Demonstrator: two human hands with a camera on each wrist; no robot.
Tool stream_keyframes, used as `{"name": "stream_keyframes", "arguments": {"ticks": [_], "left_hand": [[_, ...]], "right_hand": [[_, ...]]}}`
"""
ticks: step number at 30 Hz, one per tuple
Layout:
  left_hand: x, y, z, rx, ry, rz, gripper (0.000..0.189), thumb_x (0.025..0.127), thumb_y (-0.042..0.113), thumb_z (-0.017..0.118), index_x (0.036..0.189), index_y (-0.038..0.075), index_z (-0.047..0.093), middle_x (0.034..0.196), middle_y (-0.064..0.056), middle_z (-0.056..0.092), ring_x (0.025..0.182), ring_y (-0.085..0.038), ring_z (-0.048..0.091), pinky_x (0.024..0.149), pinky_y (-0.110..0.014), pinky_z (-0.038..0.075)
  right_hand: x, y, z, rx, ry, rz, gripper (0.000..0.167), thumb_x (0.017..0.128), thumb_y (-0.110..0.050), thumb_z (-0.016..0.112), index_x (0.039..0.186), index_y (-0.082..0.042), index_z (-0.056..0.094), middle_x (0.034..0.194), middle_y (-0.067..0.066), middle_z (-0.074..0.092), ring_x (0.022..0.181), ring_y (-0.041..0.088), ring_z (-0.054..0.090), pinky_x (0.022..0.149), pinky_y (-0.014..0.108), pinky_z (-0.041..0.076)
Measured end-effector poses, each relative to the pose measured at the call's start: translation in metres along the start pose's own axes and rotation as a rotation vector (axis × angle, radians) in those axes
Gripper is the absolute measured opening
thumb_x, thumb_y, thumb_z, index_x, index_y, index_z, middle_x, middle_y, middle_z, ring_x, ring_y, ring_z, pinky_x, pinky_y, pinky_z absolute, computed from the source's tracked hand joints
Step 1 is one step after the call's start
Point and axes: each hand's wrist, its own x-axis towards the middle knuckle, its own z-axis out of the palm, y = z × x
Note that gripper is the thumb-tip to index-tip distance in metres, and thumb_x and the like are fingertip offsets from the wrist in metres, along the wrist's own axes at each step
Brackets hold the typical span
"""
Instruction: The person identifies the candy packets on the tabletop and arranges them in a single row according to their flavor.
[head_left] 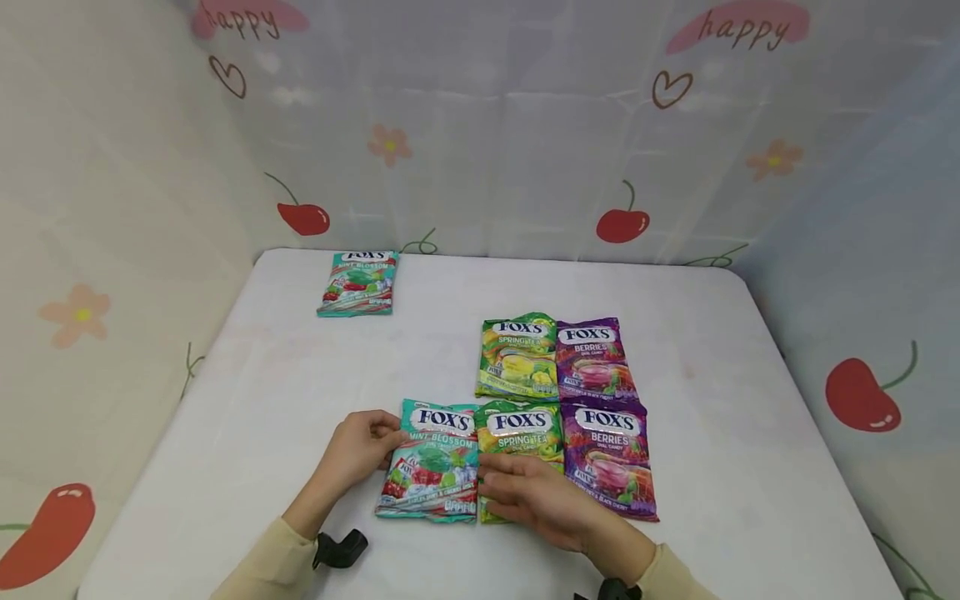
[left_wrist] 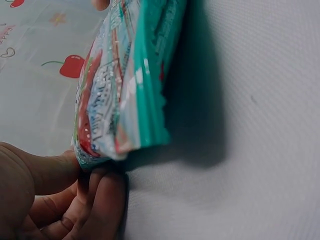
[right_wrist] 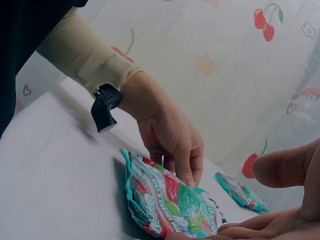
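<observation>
My left hand (head_left: 362, 447) pinches the left edge of a teal Fox's Mint Blossom candy bag (head_left: 435, 471) at the front of the table. In the left wrist view, thumb and fingers meet at the edge of that bag (left_wrist: 112, 95). My right hand (head_left: 542, 502) lies over the lower part of a green Spring Tea candy bag (head_left: 522, 425), its straight fingertips at the right edge of the teal bag. The right wrist view shows its thumb raised apart from the fingers. A purple Berries candy bag (head_left: 611, 462) sits right of the green one.
Behind the front row lie another Spring Tea bag (head_left: 517, 358) and another Berries bag (head_left: 596, 358), side by side. A second Mint Blossom bag (head_left: 358, 287) lies alone near the back left edge of the white table (head_left: 720, 375). Printed curtains (head_left: 480, 150) stand around it.
</observation>
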Motion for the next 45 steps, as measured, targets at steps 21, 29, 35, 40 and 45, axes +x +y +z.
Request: {"name": "stream_keyframes", "arguments": {"ticks": [21,29,35,40,45], "left_hand": [[-0.008,-0.009,-0.014,-0.278,-0.121,-0.116,0.036,0.102,0.015,0.066,0.132,-0.005,0.064,0.102,-0.013,0.074,0.081,-0.021,0.076,0.069,-0.036,0.065],[-0.006,-0.011,-0.015,-0.341,-0.114,-0.091,0.031,0.103,0.009,0.063,0.131,-0.003,0.063,0.102,-0.015,0.066,0.08,-0.02,0.073,0.066,-0.034,0.065],[-0.008,-0.01,-0.015,-0.355,-0.092,-0.099,0.031,0.103,0.01,0.062,0.132,-0.001,0.063,0.105,-0.013,0.063,0.077,-0.018,0.068,0.061,-0.031,0.062],[-0.009,-0.008,-0.021,-0.347,-0.078,-0.081,0.031,0.104,0.01,0.061,0.133,0.0,0.063,0.107,-0.014,0.061,0.08,-0.018,0.067,0.062,-0.03,0.062],[-0.009,-0.007,-0.024,-0.351,-0.075,-0.071,0.03,0.104,0.01,0.061,0.133,0.0,0.063,0.106,-0.014,0.058,0.081,-0.018,0.068,0.066,-0.031,0.064]], "right_hand": [[0.021,0.029,0.022,0.187,0.246,-0.106,0.064,0.107,-0.012,0.048,0.158,0.013,0.018,0.163,0.034,0.026,0.139,0.043,0.049,0.116,0.059,0.041],[0.024,0.032,0.027,0.212,0.311,-0.167,0.064,0.104,-0.007,0.051,0.158,0.013,0.021,0.163,0.033,0.028,0.117,0.024,0.065,0.106,0.049,0.054],[0.026,0.028,0.027,0.264,0.322,-0.142,0.063,0.105,-0.009,0.051,0.158,0.01,0.023,0.16,0.032,0.033,0.113,0.022,0.066,0.104,0.043,0.056],[0.031,0.027,0.026,0.305,0.308,-0.127,0.063,0.106,-0.011,0.053,0.158,0.009,0.025,0.156,0.03,0.041,0.11,0.021,0.066,0.104,0.044,0.056],[0.034,0.026,0.028,0.331,0.279,-0.124,0.062,0.105,-0.012,0.055,0.157,0.008,0.028,0.142,0.022,0.055,0.103,0.017,0.065,0.097,0.037,0.059]]}}
